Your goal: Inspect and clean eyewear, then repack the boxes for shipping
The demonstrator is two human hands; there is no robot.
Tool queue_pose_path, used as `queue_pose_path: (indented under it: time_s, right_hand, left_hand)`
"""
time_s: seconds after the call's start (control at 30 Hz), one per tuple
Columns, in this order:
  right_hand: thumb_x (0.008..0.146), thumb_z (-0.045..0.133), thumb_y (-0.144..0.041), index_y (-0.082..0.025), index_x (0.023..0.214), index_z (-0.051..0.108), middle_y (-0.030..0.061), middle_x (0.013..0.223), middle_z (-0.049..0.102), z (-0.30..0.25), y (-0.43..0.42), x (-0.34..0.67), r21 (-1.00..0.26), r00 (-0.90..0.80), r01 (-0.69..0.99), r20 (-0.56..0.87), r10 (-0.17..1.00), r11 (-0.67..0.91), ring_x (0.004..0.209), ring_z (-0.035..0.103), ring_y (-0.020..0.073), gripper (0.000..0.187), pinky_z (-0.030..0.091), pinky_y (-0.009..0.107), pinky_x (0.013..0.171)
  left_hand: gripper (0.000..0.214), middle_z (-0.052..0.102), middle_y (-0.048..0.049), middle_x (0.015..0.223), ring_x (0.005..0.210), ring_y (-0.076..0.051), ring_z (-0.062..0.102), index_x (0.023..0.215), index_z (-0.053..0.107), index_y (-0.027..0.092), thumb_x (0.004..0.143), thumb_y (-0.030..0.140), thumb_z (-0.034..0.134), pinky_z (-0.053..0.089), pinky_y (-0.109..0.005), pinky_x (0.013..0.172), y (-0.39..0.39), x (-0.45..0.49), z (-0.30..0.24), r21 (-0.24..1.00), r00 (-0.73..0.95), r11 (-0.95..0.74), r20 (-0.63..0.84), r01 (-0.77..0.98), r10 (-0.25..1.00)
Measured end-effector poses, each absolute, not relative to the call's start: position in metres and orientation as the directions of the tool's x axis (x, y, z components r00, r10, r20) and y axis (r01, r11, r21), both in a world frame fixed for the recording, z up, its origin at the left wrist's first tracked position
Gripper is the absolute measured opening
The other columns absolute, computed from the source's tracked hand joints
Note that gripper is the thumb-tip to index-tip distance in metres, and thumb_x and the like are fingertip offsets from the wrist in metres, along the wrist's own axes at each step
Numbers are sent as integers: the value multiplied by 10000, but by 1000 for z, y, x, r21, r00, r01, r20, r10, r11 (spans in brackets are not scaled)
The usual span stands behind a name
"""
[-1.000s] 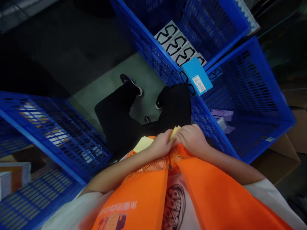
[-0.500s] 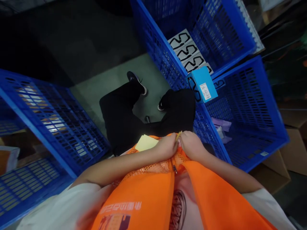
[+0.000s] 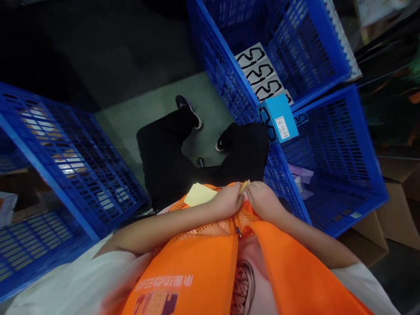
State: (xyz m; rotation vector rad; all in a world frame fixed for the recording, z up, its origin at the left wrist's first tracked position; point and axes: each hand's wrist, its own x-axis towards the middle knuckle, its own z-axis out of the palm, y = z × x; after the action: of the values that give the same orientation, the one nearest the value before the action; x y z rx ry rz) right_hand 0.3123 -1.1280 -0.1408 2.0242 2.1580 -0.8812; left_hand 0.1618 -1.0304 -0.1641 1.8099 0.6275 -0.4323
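My left hand (image 3: 227,202) and my right hand (image 3: 262,200) meet just above my lap, both closed in a pinch on a small yellow paper slip (image 3: 244,185) that sticks up between them. A pad of yellow paper (image 3: 198,194) lies on the orange vest by my left wrist. My orange vest (image 3: 210,262) fills the lower picture. A light blue box (image 3: 278,118) with a white label rests on the rim between two blue crates, ahead and to the right of my hands.
Blue plastic crates surround me: one at the left (image 3: 65,148), one far right (image 3: 295,39) holding white cards with black outlines (image 3: 260,72), one near right (image 3: 341,162) with purple packets (image 3: 302,173). My black-trousered legs (image 3: 170,153) stretch over the grey floor. Cardboard boxes (image 3: 390,218) stand at right.
The view has shifted a little, so the crates sit further right and lower. The yellow slip between my fingers has turned from flat to edge-on. My hands stay together.
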Motion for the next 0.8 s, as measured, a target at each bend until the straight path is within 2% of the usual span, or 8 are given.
queue_pose_path:
  time_s: [0.17, 0.3, 0.4, 0.53, 0.6, 0.8]
  right_hand:
    - [958, 501, -93, -149, 790, 635, 76, 795, 648, -144, -1128, 308, -331, -116, 943, -371, 921, -15, 782, 570, 237, 222, 402, 363, 763]
    - [956, 502, -98, -158, 762, 625, 67, 759, 642, -145, -1128, 304, -319, -36, 945, -321, 947, -72, 758, 582, 229, 238, 418, 353, 737]
    - [961, 516, -114, -154, 769, 632, 65, 775, 657, -144, -1130, 304, -360, 12, 923, -320, 947, -133, 773, 597, 227, 228, 441, 348, 756]
    - [978, 503, -113, -135, 917, 673, 71, 909, 710, -143, -1134, 307, -480, 53, 855, -294, 954, -195, 869, 629, 210, 183, 466, 326, 848]
    - [990, 483, -119, -148, 917, 679, 66, 924, 720, -142, -1134, 308, -512, 55, 835, -291, 955, -204, 883, 634, 203, 211, 468, 323, 869]
    - [989, 461, -127, -170, 820, 661, 65, 844, 699, -144, -1130, 306, -476, 73, 845, -345, 936, -242, 829, 620, 204, 266, 457, 320, 822]
  left_hand:
    - [150, 697, -104, 926, 819, -269, 693, 1016, 490, 201, 991, 324, 408, 454, -330, 661, -1033, 162, -165, 752, 789, -239, -581, 614, 200]
    - [144, 702, -107, 909, 804, -271, 698, 1013, 495, 196, 983, 315, 420, 445, -324, 637, -1034, 162, -165, 750, 785, -233, -585, 619, 203]
    - [145, 709, -101, 936, 841, -266, 706, 1028, 499, 200, 986, 312, 418, 450, -317, 655, -1034, 160, -167, 757, 788, -221, -578, 615, 212]
    - [143, 714, -95, 979, 901, -270, 711, 1073, 493, 206, 980, 289, 424, 464, -320, 703, -1034, 158, -169, 762, 787, -206, -573, 614, 228]
    - [128, 713, -91, 977, 906, -271, 710, 1059, 491, 210, 976, 284, 428, 465, -322, 710, -1034, 158, -169, 763, 788, -204, -571, 613, 230]
    - [124, 705, -93, 935, 846, -277, 706, 1025, 477, 215, 980, 308, 407, 447, -326, 662, -1035, 157, -170, 755, 785, -220, -576, 618, 227]
